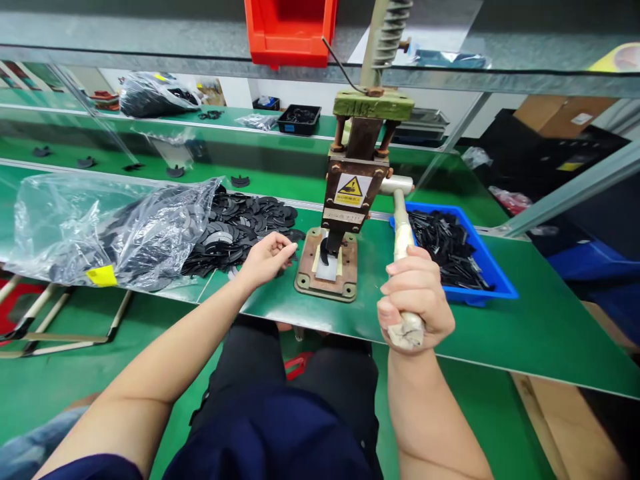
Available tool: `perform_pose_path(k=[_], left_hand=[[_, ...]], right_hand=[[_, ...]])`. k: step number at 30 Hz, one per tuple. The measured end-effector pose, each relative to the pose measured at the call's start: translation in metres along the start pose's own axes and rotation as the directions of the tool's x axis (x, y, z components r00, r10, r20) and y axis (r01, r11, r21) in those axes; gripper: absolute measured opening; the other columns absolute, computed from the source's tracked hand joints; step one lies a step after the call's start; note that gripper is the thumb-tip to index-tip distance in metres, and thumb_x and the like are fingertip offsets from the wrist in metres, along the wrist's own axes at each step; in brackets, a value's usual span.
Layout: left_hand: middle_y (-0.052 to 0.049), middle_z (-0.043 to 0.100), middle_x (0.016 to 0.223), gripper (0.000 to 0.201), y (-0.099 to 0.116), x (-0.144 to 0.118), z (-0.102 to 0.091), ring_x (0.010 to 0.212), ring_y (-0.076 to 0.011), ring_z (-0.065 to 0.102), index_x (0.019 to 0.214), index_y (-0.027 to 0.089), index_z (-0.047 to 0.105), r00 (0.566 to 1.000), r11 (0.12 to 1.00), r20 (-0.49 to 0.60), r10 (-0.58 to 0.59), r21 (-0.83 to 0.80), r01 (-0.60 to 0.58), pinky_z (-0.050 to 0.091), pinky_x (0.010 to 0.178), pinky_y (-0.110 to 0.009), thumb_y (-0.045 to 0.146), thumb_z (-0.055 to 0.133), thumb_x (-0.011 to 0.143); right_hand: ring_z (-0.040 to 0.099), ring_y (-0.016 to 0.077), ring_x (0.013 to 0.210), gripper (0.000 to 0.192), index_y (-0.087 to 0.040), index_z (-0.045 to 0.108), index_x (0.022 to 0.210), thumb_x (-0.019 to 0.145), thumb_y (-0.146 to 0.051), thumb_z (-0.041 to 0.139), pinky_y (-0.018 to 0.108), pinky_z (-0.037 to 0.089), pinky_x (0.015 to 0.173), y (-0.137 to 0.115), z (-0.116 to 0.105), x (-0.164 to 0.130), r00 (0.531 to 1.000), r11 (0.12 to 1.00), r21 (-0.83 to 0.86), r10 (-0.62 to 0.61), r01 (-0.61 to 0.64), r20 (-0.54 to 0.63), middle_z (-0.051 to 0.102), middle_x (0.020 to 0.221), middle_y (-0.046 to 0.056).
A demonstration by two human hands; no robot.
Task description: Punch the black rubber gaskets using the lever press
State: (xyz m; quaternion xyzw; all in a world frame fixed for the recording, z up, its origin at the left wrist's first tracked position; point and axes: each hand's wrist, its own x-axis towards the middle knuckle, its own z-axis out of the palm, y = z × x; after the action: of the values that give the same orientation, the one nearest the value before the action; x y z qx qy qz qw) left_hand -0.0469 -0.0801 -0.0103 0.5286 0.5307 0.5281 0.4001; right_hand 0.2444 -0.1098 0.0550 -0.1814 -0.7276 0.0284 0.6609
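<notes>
Green bench: right hand fingers clenched around press lever; left hand fingers loosely pinch black pieces.

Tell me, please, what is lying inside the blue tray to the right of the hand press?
The blue tray holds a loose heap of thin black parts. The pile covers most of the tray floor, so whatever lies beneath cannot be seen. The right hand grips the press lever just in front.

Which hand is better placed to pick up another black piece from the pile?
Left. The left hand rests at the edge of the pile of black pieces beside the press, while the right hand is closed around the press lever.
</notes>
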Motion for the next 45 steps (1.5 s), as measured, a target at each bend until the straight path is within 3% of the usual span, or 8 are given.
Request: perform_pose_path(k=[3, 6, 12, 17, 22, 29, 35, 45], left_hand=[[0.009, 0.063, 0.061, 0.057, -0.010, 0.013, 0.013, 0.051, -0.0128, 0.067, 0.095, 0.022, 0.052, 0.995, 0.989, -0.024, -0.095, -0.115, 0.092, 0.050, 0.051, -0.021, 0.053, 0.094, 0.073], [0.010, 0.065, 0.066, 0.063, -0.011, 0.020, 0.033, 0.055, -0.0127, 0.070, 0.106, 0.021, 0.051, 0.984, 0.947, -0.025, -0.178, -0.277, 0.164, 0.056, 0.056, -0.023, 0.048, 0.096, 0.070], [0.000, 0.073, 0.082, 0.037, 0.003, 0.026, 0.066, 0.075, -0.0113, 0.074, 0.096, 0.016, 0.057, 0.957, 0.866, 0.171, -0.233, -0.411, 0.284, 0.066, 0.078, -0.030, 0.035, 0.087, 0.088], [-0.003, 0.074, 0.082, 0.034, -0.003, 0.036, 0.048, 0.070, -0.0135, 0.074, 0.090, 0.016, 0.058, 0.928, 0.861, 0.146, -0.344, -0.346, 0.374, 0.064, 0.065, -0.027, 0.042, 0.079, 0.096], [-0.006, 0.077, 0.082, 0.030, -0.016, 0.041, 0.029, 0.059, -0.0095, 0.067, 0.085, 0.013, 0.066, 0.938, 0.929, 0.173, -0.299, -0.170, 0.328, 0.053, 0.051, -0.017, 0.036, 0.085, 0.091], [-0.001, 0.071, 0.072, 0.031, -0.016, 0.055, 0.034, 0.049, -0.0093, 0.064, 0.085, 0.015, 0.065, 0.925, 0.950, 0.247, -0.288, -0.047, 0.308, 0.051, 0.049, -0.020, 0.036, 0.089, 0.087], [-0.001, 0.070, 0.072, 0.031, -0.019, 0.067, 0.032, 0.049, -0.0104, 0.066, 0.082, 0.015, 0.065, 0.924, 0.972, 0.303, -0.235, 0.096, 0.216, 0.043, 0.043, -0.017, 0.037, 0.086, 0.089], [-0.001, 0.071, 0.073, 0.028, -0.017, 0.069, 0.035, 0.047, -0.0084, 0.063, 0.081, 0.014, 0.064, 0.904, 0.957, 0.317, -0.287, 0.046, 0.288, 0.049, 0.046, -0.019, 0.030, 0.086, 0.089]], right_hand=[[0.070, 0.0182, 0.091, 0.020, -0.027, 0.061, 0.077, 0.093, -0.034, 0.070, 0.060, 0.054, 0.113, 0.000, 0.000, 0.000, 1.000, 1.000, -0.006, 0.003, -0.003, -0.001, 0.066, 0.076, -0.004], [0.070, 0.0179, 0.090, 0.021, -0.027, 0.060, 0.077, 0.093, -0.035, 0.070, 0.058, 0.054, 0.114, -0.001, 0.000, 0.001, 1.000, 1.000, -0.014, -0.005, 0.005, 0.005, 0.066, 0.076, -0.004], [0.072, 0.0182, 0.089, 0.024, -0.027, 0.061, 0.075, 0.096, -0.036, 0.069, 0.057, 0.056, 0.112, -0.003, 0.000, 0.001, 1.000, 0.998, -0.061, 0.006, -0.007, -0.010, 0.063, 0.074, -0.004], [0.071, 0.0160, 0.086, 0.031, -0.025, 0.061, 0.071, 0.096, -0.041, 0.072, 0.054, 0.057, 0.109, -0.001, 0.004, 0.004, 0.999, 0.999, -0.049, -0.024, 0.022, -0.044, 0.064, 0.071, -0.005], [0.069, 0.0150, 0.082, 0.039, -0.023, 0.057, 0.066, 0.096, -0.043, 0.073, 0.054, 0.056, 0.106, -0.001, 0.007, 0.005, 0.996, 0.998, -0.059, -0.011, 0.006, -0.087, 0.062, 0.067, -0.005], [0.065, 0.0150, 0.071, 0.052, -0.023, 0.047, 0.059, 0.093, -0.049, 0.076, 0.054, 0.058, 0.096, 0.009, 0.010, 0.004, 0.988, 0.994, -0.096, -0.068, 0.055, -0.137, 0.056, 0.059, -0.005], [0.063, 0.0143, 0.069, 0.056, -0.022, 0.039, 0.058, 0.093, -0.046, 0.075, 0.052, 0.056, 0.093, 0.013, 0.014, 0.004, 0.978, 0.991, -0.087, -0.118, 0.104, -0.172, 0.053, 0.058, -0.005], [0.060, 0.0123, 0.062, 0.063, -0.021, 0.030, 0.054, 0.090, -0.045, 0.076, 0.044, 0.058, 0.085, 0.025, 0.021, 0.006, 0.937, 0.977, -0.068, -0.213, 0.202, -0.276, 0.043, 0.051, -0.006]])
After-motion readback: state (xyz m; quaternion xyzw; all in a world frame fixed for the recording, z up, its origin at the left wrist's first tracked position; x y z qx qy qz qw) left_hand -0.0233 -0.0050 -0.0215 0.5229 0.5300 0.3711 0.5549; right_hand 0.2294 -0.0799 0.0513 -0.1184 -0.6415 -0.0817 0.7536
